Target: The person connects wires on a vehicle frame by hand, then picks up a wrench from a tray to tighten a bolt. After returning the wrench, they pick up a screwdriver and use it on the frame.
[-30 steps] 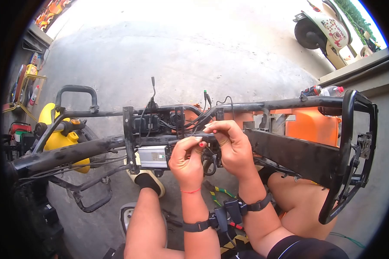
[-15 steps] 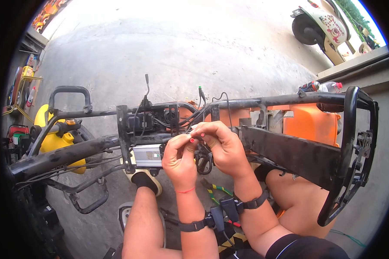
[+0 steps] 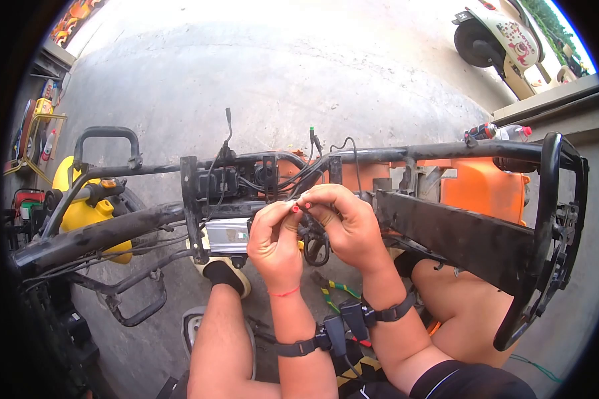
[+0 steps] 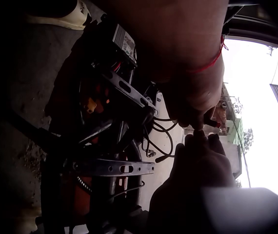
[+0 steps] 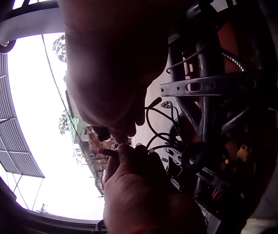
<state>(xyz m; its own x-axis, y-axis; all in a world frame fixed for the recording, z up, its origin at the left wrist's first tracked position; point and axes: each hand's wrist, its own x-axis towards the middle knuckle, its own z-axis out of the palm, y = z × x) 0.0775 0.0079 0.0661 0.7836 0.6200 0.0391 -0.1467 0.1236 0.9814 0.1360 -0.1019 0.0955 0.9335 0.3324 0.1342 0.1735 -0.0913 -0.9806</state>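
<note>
Two small cylindrical pieces (image 3: 295, 209) show red ends (image 3: 307, 205).

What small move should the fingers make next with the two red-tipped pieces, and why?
Probably tilt the left red-tipped piece to face the right red-tipped piece. The left fingers pinch one, the right fingers the other, and both red ends sit close side by side, showing toward the head camera; whether they mate isn't clear.

In the head view, the person's fingers (image 3: 265, 223) hide most of two red-ended pieces (image 3: 295, 209). The label (image 3: 241, 235) on the silver box (image 3: 223, 241) is too small to read. The top edge crops the white scooter (image 3: 512, 43).
</note>
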